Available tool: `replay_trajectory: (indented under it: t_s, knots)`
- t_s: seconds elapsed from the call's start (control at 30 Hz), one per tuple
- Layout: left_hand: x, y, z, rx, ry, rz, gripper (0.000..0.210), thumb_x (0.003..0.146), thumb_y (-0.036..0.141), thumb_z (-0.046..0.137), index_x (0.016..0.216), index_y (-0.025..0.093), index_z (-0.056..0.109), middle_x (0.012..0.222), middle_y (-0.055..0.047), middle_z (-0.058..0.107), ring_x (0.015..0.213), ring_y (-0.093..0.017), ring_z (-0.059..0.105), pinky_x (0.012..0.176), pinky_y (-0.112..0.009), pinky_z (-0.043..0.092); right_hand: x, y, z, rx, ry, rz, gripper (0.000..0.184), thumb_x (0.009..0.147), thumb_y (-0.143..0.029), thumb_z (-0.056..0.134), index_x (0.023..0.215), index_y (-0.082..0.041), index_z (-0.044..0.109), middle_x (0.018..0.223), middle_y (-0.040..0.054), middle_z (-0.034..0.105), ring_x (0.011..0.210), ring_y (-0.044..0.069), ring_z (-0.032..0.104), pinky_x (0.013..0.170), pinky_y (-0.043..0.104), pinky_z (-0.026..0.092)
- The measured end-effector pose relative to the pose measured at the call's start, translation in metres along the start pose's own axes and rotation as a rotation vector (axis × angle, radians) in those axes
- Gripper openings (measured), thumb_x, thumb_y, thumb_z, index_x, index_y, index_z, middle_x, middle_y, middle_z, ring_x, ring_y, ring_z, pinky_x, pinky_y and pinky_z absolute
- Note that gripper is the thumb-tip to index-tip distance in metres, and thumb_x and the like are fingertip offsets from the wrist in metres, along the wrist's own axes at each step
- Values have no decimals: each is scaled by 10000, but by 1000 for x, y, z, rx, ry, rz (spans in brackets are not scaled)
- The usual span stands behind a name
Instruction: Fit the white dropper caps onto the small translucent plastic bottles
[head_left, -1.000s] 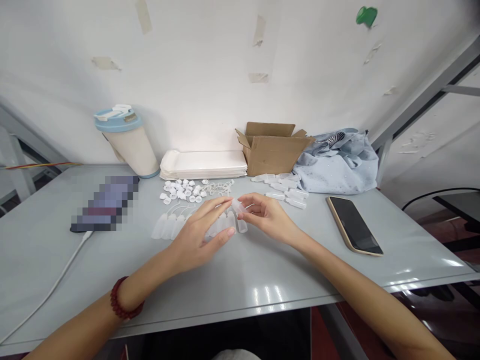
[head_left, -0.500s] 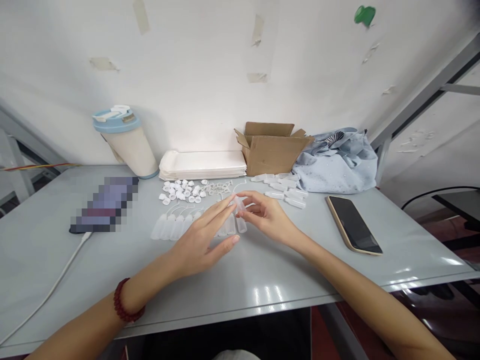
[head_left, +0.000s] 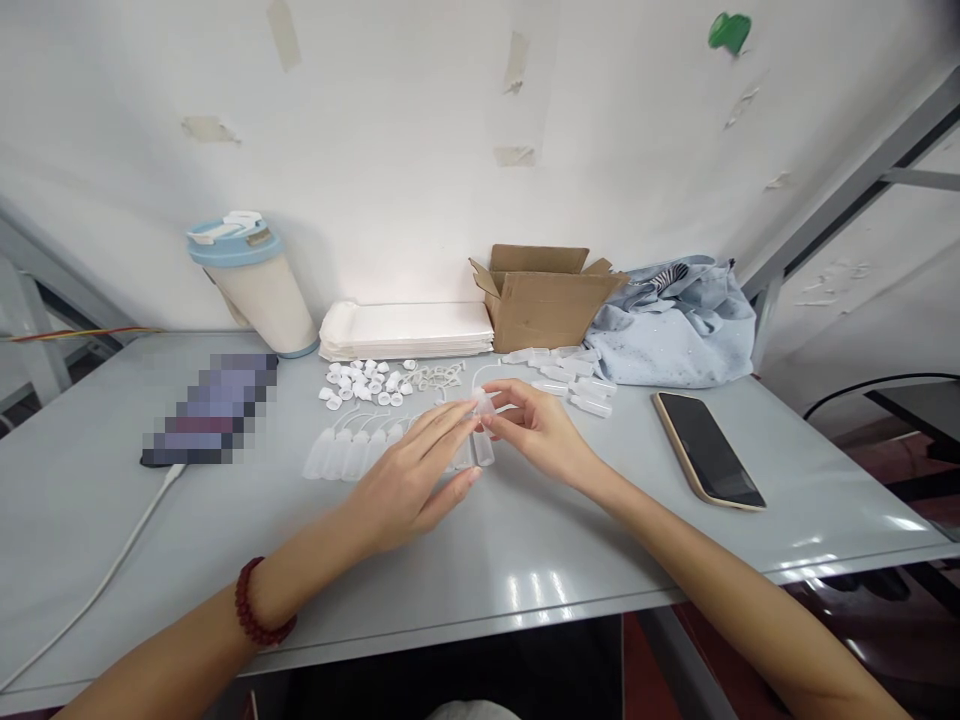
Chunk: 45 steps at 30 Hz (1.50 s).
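In the head view, the right hand pinches a bottle over the right end of a row, the left hand, fingers outstretched, touching it or just beside; a slack pinch could drop it, a low palm scatter the row.

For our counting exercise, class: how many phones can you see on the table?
2. The dark-screened phone lies at the table's right; the pixelated phone lies at its left, plugged into a white cable. Any inside the cardboard box would be hidden.
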<state>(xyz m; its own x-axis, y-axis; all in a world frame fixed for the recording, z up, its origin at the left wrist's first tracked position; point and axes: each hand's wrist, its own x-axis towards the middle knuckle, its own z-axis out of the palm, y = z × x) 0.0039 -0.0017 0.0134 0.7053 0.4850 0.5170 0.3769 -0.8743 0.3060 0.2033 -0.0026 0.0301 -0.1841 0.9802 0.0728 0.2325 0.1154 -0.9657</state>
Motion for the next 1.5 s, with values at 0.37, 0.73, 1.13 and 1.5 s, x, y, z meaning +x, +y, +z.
replay_trajectory:
  t_s: [0.37,0.73,1.13,1.5]
  knots:
    - [2,1,-1,-28,76,15,519,904,182,480,1397,201,318,1330,-158,489,1261,-296,418,1027,-519,391,-3,2,3,-36,-6,8,289,782,-214,600,1066,-195,549,957,45,634,737,163,677,657,301,536]
    - [17,-1,4,131,150,-78,448,874,234,546,1298,152,428,1235,-161,529,1183,-297,469,986,-472,424,-3,-3,1,-83,-10,35,265,797,-258,587,1046,-185,537,941,40,609,670,148,667,598,281,517]
    - [38,4,24,167,69,-71,294,781,145,586,1067,90,547,1073,-153,608,1060,-296,519,897,-449,481,2,-2,-11,-399,-19,125,185,811,-265,534,933,-135,586,856,64,660,646,141,629,553,244,445]
    - [30,2,29,155,-52,-170,357,839,261,566,1149,86,540,1158,-150,596,1142,-293,479,961,-443,435,7,11,-17,-458,-136,186,108,806,-188,494,829,-136,586,655,38,663,556,130,597,521,229,419]
